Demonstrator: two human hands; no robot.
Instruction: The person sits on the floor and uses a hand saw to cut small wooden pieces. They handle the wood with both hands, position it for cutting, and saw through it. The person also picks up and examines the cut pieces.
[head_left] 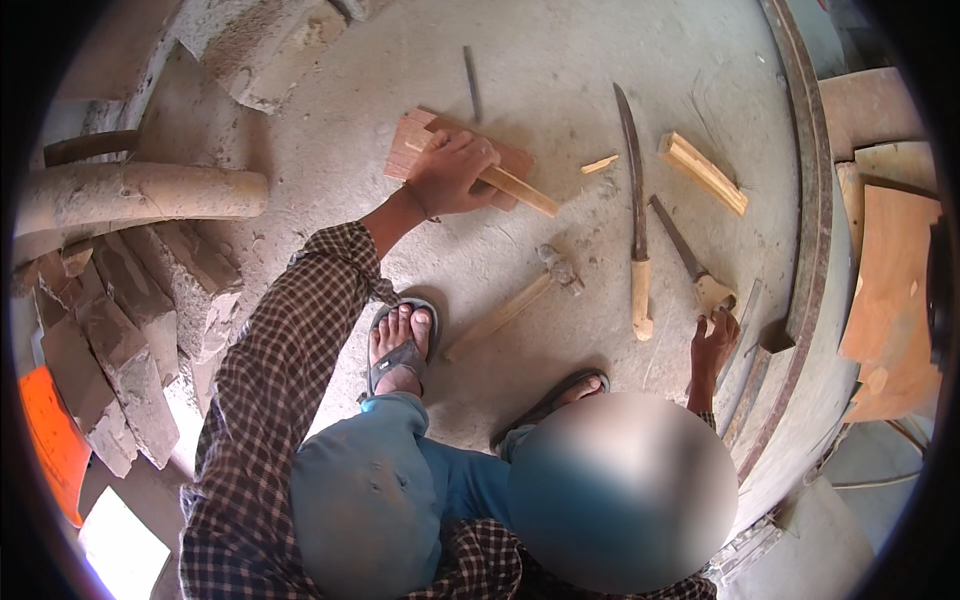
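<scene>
My left hand is closed around a narrow wooden strip, pressing it against a reddish-brown board on the floor. At the right, my right hand has its fingers at the wooden handle of a small narrow-bladed handsaw, whose blade points away from me. Left of the saw lies a long curved blade with a wooden handle. A hammer lies between my feet and the board.
A split wood block and a small wood chip lie farther off. Beyond the board is a thin metal rod. Stacked stone slabs and a thick round post stand left. A long metal bar curves along the right.
</scene>
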